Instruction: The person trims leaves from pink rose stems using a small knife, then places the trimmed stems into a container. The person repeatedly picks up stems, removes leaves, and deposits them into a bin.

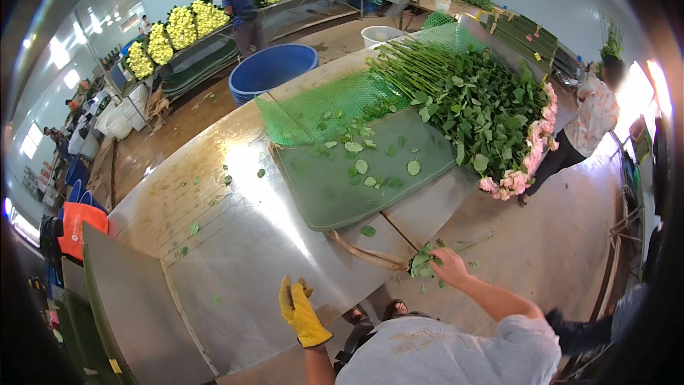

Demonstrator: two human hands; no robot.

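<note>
My left hand (299, 314), in a yellow work glove, is raised over the near edge of the metal table (251, 289) and holds nothing visible. My bare right hand (450, 267) reaches past the table's front edge. Its fingers touch a clump of green leaves (421, 261); whether they grip it is unclear. Beyond lies a dark green mat (342, 192) with loose leaves scattered on it. A large pile of pink roses (515, 182) rests on the table's right side, stems pointing away to the left and blooms hanging over the right edge.
Green plastic netting (320, 112) covers the table behind the mat. A blue tub (272, 72) stands past the far edge. An upright panel (139, 299) borders the left side. One person (590, 112) is at the right; another (240, 8) works beside yellow-white flower bundles (181, 29).
</note>
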